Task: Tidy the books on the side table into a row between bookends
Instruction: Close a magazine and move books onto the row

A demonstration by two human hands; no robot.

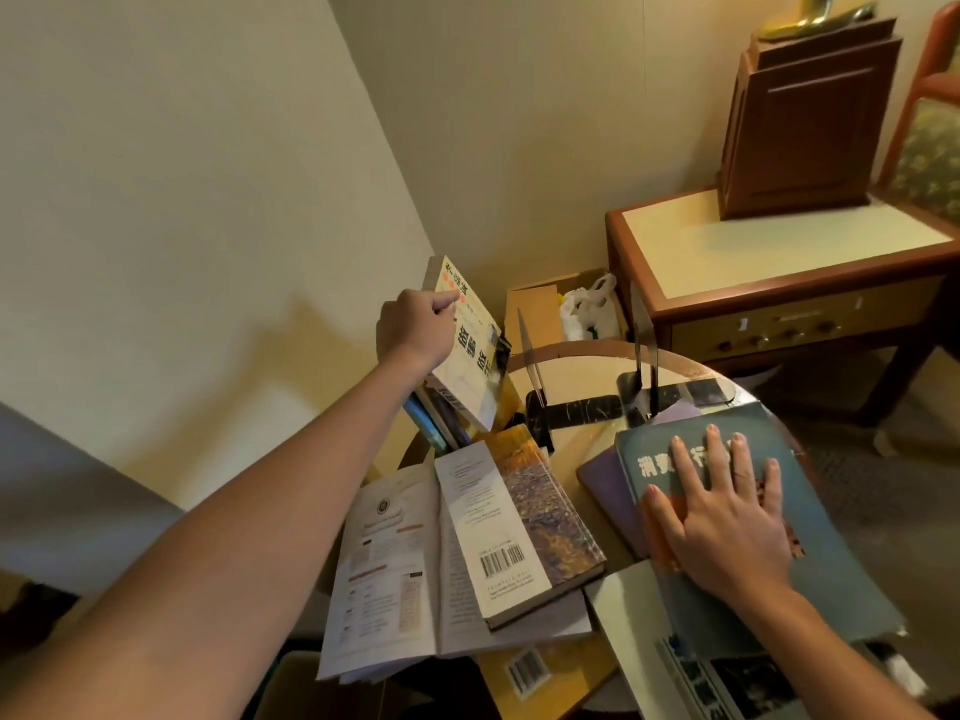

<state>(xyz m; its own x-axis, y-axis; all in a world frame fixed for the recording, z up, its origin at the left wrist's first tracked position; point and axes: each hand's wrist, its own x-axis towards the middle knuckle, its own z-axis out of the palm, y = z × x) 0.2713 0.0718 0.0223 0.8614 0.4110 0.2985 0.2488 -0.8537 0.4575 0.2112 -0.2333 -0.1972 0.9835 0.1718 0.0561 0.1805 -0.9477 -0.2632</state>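
The left hand (pixel 415 324) grips a yellow book (pixel 470 371) by its top edge, tilted over upright books (pixel 441 423), seemingly to stand it up; the right hand (pixel 722 517) lies flat, fingers spread, steadying a blue book (pixel 841 563) near the bookends (pixel 643 356)

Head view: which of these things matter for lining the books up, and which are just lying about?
Job: cream book, held in the left hand; blue-grey book, under the flat right hand; barcoded book; open booklet; purple book; left clear bookend; right clear bookend.
Lying about: cardboard box; white plastic bag; wooden desk; brown wooden box on it.
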